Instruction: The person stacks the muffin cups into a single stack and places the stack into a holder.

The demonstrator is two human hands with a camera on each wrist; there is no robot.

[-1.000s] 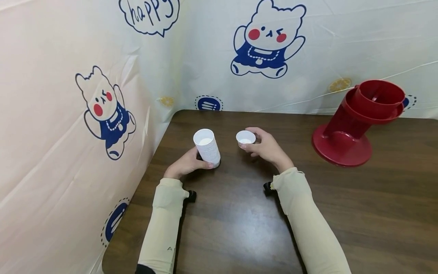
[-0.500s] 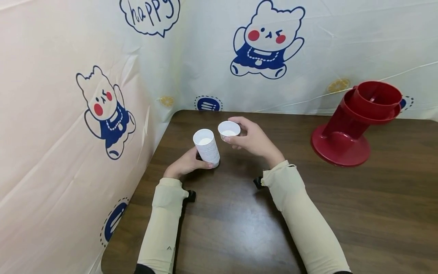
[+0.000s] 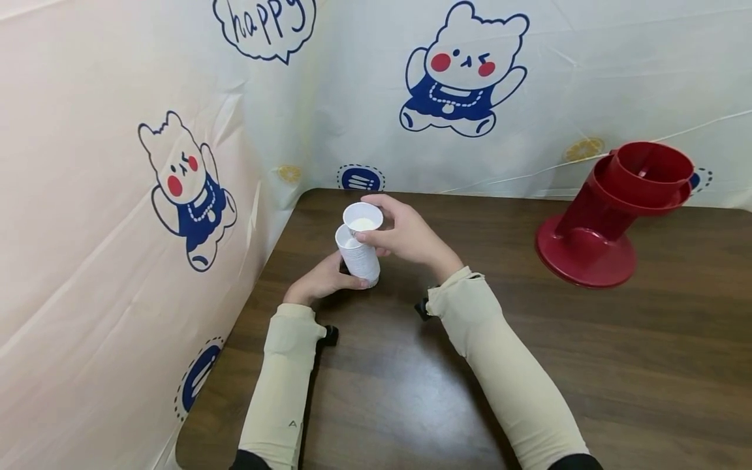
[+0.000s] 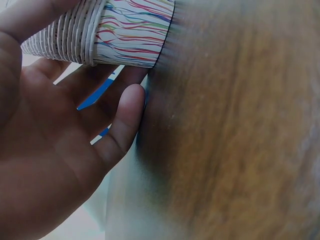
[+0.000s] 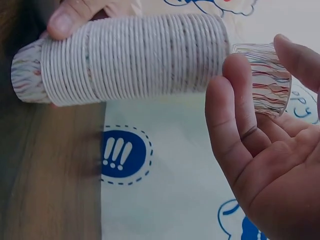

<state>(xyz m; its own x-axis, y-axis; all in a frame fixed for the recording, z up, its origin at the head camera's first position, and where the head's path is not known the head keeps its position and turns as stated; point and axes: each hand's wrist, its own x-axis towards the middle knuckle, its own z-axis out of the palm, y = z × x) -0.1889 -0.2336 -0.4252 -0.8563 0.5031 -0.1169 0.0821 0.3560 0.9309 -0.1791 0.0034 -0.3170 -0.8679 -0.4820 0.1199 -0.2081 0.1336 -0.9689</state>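
Observation:
A tall stack of nested white paper cups (image 3: 361, 264) stands on the table, gripped low down by my left hand (image 3: 322, 281). Coloured wavy stripes mark the lowest cup of the stack (image 4: 135, 32) in the left wrist view. My right hand (image 3: 408, 234) holds a single paper cup (image 3: 363, 217) by its side, right above the stack's mouth. In the right wrist view this striped single cup (image 5: 270, 80) sits between thumb and fingers, its narrow end at the top rim of the stack (image 5: 150, 57).
A dark red plastic stand (image 3: 596, 228) with a round base and a cup-shaped top stands at the right rear of the brown wooden table (image 3: 376, 391). A printed white cloth (image 3: 352, 98) hangs along the back and left sides.
My right hand has carried the single cup leftward and slightly up, from beside the stack to over its mouth. The left hand and the stack have stayed nearly in place.

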